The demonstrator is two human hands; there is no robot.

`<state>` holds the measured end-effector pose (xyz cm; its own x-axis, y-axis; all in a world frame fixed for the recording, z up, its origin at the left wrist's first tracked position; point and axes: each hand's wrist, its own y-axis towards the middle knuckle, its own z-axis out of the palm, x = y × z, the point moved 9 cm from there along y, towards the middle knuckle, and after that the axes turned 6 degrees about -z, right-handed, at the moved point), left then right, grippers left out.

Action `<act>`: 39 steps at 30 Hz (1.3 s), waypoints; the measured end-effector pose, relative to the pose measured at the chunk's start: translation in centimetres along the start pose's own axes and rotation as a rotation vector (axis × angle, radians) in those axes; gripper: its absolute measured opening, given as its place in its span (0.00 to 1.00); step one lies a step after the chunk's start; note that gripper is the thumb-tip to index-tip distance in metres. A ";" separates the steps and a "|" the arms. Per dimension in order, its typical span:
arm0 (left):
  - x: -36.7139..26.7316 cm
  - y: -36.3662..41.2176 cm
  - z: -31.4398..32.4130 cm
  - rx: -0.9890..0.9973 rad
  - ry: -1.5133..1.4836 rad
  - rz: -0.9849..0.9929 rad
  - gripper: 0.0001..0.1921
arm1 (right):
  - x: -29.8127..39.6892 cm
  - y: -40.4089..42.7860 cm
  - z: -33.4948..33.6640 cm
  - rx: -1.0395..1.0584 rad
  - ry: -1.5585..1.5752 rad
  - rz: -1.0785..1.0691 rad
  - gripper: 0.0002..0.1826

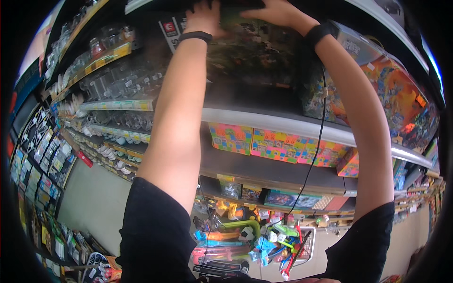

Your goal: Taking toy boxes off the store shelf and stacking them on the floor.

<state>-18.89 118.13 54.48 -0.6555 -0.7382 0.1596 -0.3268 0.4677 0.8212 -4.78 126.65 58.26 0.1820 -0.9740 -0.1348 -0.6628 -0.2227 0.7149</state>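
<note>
Both my arms stretch up toward a large dark box with a printed picture (251, 56) on a shelf. My left hand (204, 19), with a dark band at the wrist, has its fingers spread at the box's upper left. Beside it is a dark panel with a red logo and writing (170, 30). My right hand (281, 14), wearing a black wristband (318, 34), is at the upper right with its thumb apart; its fingertips are cut off by the frame. Whether either hand presses on the box cannot be told. A large colourful box (385, 85) stands beyond my right forearm.
Below the silver shelf edge (269, 118) stand several bright patterned boxes (277, 145). Lower down are plastic toys (226, 244) and a white basket (311, 244) near the floor. Glassware shelves (116, 104) run along the left. A thin black cable (311, 162) hangs before the shelves.
</note>
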 end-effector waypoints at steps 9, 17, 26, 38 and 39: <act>-0.9 0.0 0.3 -0.005 0.010 -0.006 0.60 | -3.3 -2.9 0.5 0.423 -0.410 0.370 0.60; -1.4 0.9 -1.5 -0.045 -0.222 0.231 0.63 | -3.7 -1.4 0.9 0.380 -0.373 0.390 0.53; 0.3 1.8 -1.8 0.154 -0.170 0.199 0.70 | -3.4 -3.1 -1.8 0.306 -0.084 0.164 0.62; -0.8 -0.8 -5.4 0.233 -0.204 0.097 0.65 | -1.8 -3.6 -0.9 0.522 -0.237 0.274 0.57; -0.5 -1.1 -6.0 0.227 -0.206 0.106 0.65 | -1.4 -3.2 -1.1 0.505 -0.290 0.292 0.56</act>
<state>-14.12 115.13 56.75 -0.8104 -0.5764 0.1046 -0.3776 0.6504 0.6591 -2.09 128.81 56.93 -0.2144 -0.9530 -0.2140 -0.9278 0.1303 0.3495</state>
